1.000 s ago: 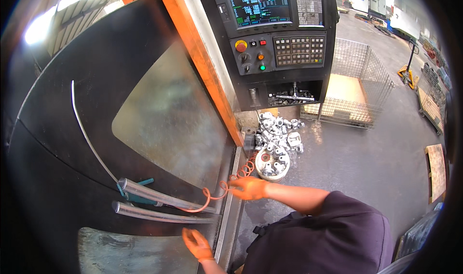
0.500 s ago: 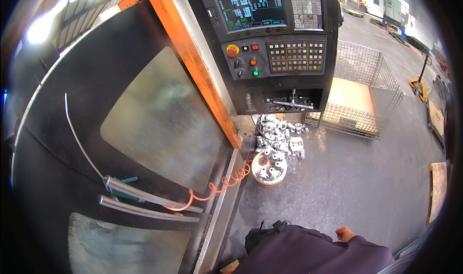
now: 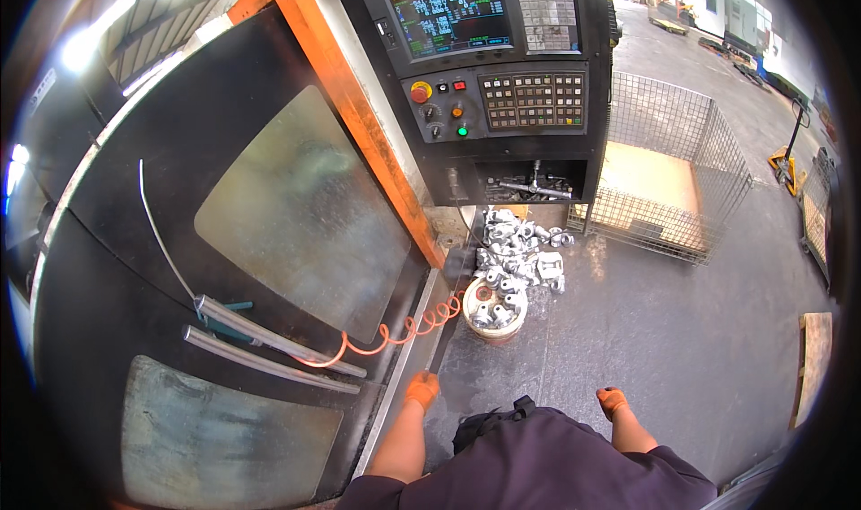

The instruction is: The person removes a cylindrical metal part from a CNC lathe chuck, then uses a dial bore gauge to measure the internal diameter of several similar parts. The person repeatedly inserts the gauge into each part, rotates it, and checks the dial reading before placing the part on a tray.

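Beside the closed machine door [image 3: 296,214], both orange-gloved hands hang empty: left hand [image 3: 421,390] loosely curled near the coiled orange hose [image 3: 404,331], right hand [image 3: 613,401] apart; between steps, reaching next seems likely

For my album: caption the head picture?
Gloved left hand by machine door, right hand free, near bucket.

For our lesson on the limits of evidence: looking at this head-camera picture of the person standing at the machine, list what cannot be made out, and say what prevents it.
- Left hand, orange glove: too small to tell whether it touches the door frame.
- Right hand: palm side hidden; whether it holds anything is unclear.
- Machine interior: hidden behind the cloudy door window.
- Metal parts in the white bucket: too small to identify.
- Person's legs: hidden by their dark shirt.
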Demonstrator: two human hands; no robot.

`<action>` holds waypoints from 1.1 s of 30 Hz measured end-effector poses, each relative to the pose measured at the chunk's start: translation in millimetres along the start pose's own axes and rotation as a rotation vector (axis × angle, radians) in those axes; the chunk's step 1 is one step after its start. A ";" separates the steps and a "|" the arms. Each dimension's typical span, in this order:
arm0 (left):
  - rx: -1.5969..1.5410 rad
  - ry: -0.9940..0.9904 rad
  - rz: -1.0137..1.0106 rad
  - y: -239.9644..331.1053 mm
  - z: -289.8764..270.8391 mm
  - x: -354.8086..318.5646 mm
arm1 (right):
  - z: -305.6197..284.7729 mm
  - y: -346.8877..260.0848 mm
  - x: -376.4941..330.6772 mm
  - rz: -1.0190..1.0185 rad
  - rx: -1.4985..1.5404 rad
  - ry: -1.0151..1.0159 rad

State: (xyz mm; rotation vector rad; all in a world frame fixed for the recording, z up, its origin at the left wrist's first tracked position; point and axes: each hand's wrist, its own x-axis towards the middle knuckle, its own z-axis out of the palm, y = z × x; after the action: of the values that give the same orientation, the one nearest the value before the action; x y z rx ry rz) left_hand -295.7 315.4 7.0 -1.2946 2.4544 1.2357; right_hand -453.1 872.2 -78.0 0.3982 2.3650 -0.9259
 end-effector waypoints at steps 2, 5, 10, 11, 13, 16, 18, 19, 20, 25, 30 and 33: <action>0.045 0.002 0.042 6.9 5.9 -16.8 | -9.9 8.0 -4.9 0.050 -0.087 -0.105; 0.167 -0.037 -0.127 -66.1 28.8 -32.0 | 1.0 53.8 14.8 -0.112 -0.631 -0.345; 0.730 -0.617 0.107 -179.4 27.9 -108.8 | 16.4 194.1 66.8 -0.521 -1.177 -0.639; 0.784 -0.704 0.244 -202.6 17.8 -128.6 | 19.4 197.9 65.4 -0.517 -1.141 -0.641; 0.608 -0.436 0.341 -275.3 12.5 -189.0 | 34.8 193.9 65.9 -0.522 -1.116 -0.692; 0.109 -0.371 0.073 -257.4 28.6 -169.4 | 44.7 175.1 82.7 -0.339 -1.022 -0.539; -0.234 -0.329 -0.158 -252.6 58.6 -200.1 | 15.7 126.7 82.1 -0.317 -1.019 -0.522; 0.234 -0.303 -0.676 -283.8 64.9 -200.1 | 32.3 108.3 66.0 -0.350 -0.939 -0.502; 0.009 -0.329 -0.216 -293.7 55.7 -202.6 | 39.2 107.0 75.2 -0.350 -0.891 -0.416; -0.308 -0.008 -0.414 -200.4 89.9 -150.7 | 0.0 -1.8 63.4 -0.285 -0.371 -0.199; -0.187 0.052 -0.350 -151.6 65.4 -154.0 | -16.5 -40.4 4.4 -0.058 -0.171 -0.234; -0.120 0.092 -0.354 -198.4 67.3 -142.6 | -15.4 -28.0 -17.3 -0.039 -0.210 -0.259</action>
State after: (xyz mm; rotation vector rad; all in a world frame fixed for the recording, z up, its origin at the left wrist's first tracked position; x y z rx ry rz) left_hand -78.6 393.4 -97.8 -1.7595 2.1044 1.2657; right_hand -458.2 861.6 -43.6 0.1399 2.2090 -0.6908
